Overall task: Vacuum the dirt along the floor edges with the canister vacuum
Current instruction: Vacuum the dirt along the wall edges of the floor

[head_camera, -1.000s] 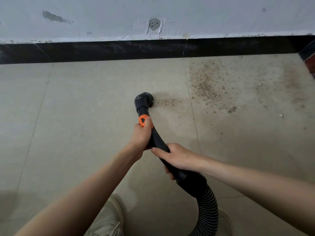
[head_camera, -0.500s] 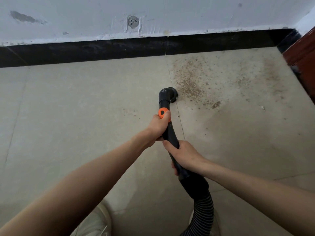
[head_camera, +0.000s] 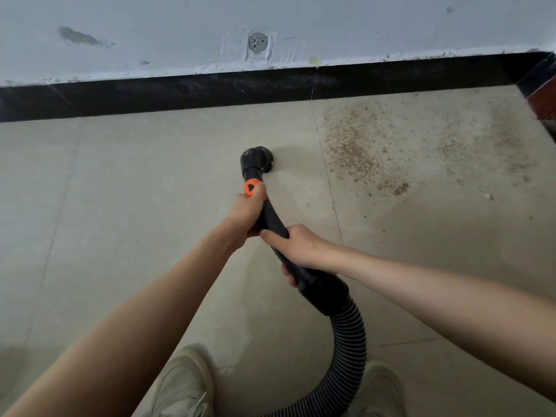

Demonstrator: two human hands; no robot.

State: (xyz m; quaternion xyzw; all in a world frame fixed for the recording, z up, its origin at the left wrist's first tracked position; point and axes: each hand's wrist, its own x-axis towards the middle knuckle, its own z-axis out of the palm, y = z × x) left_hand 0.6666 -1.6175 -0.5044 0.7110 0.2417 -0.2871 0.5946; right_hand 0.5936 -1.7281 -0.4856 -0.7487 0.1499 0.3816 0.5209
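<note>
A black vacuum wand (head_camera: pixel 272 222) with a round brush nozzle (head_camera: pixel 255 159) rests its tip on the beige tiled floor. My left hand (head_camera: pixel 245 210) grips the wand just below its orange button (head_camera: pixel 251 188). Lower down, my right hand (head_camera: pixel 296 246) grips the wand above the black cuff, where the ribbed hose (head_camera: pixel 350 344) curves off toward the bottom edge. Brown dirt (head_camera: pixel 355 149) is scattered on the tile to the right of the nozzle, with a fainter patch (head_camera: pixel 499 139) further right. The canister itself is out of view.
A black baseboard (head_camera: pixel 210 93) runs along the foot of the pale, scuffed wall. Something reddish-brown (head_camera: pixel 546 100) stands at the right corner. My two light shoes (head_camera: pixel 183 383) are at the bottom edge, the hose passing between them.
The nozzle has pulled back left, away from the dirt patch it touched half a second ago. Both hands keep their grip on the wand.
</note>
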